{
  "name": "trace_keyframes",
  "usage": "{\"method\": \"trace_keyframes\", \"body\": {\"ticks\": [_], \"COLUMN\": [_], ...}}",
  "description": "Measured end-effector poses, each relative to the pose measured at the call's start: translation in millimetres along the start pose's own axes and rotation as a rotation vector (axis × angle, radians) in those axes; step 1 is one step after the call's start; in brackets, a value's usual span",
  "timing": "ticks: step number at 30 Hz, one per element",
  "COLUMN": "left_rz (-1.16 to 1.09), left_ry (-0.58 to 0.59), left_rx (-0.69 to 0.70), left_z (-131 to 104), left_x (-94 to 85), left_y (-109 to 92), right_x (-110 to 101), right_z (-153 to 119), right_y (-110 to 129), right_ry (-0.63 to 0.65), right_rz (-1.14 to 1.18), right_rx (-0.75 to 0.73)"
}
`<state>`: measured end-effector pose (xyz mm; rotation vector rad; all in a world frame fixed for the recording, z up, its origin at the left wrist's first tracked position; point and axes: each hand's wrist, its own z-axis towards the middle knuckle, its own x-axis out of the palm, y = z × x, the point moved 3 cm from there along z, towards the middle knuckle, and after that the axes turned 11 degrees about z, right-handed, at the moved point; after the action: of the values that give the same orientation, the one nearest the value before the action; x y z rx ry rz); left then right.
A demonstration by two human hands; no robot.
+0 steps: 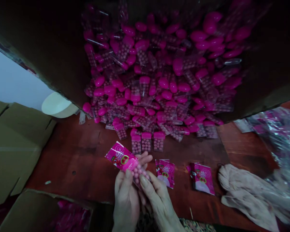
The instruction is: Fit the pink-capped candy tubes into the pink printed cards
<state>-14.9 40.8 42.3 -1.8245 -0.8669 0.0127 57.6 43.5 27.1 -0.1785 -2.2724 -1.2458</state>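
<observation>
A pink printed sleeve (120, 157) sits partly over a clear container of pink balls (137, 172), tilted above the front of the table. My left hand (127, 196) pinches the sleeve's lower edge where it meets the container. My right hand (157, 196) grips the container's lower end between thumb and fingers. Just beyond the hands, filled containers with pink caps (146, 141) stand in a short row before a large heap of the same containers (159, 87). Flat printed sleeves lie in one stack (166, 174) right of my hands and another (203, 178) farther right.
Cardboard walls (50, 48) flank the heap. A pale round bowl (56, 105) and a cardboard box (14, 141) are at left. An open box with pink packets (71, 217) is at the lower left. A crumpled cloth (246, 190) and clear plastic bags (282, 141) lie at right.
</observation>
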Motion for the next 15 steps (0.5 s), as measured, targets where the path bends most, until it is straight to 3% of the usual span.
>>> {"method": "trace_keyframes", "body": {"ticks": [6, 11, 15], "left_rz": [0.104, 0.166, 0.159], "left_ry": [-0.062, 0.028, 0.111], "left_rx": [-0.072, -0.089, -0.074], "left_z": [7.2, 12.1, 4.0], "left_x": [4.4, 5.0, 10.3], "left_y": [-3.9, -3.3, -0.3], "right_x": [-3.6, -4.9, -3.4], "right_z": [0.4, -2.8, -3.0], "right_y": [-4.9, -3.5, 2.7], "right_ry": [0.006, 0.023, -0.034], "right_rz": [-0.176, -0.306, -0.337], "right_rx": [-0.098, -0.16, -0.219]}}
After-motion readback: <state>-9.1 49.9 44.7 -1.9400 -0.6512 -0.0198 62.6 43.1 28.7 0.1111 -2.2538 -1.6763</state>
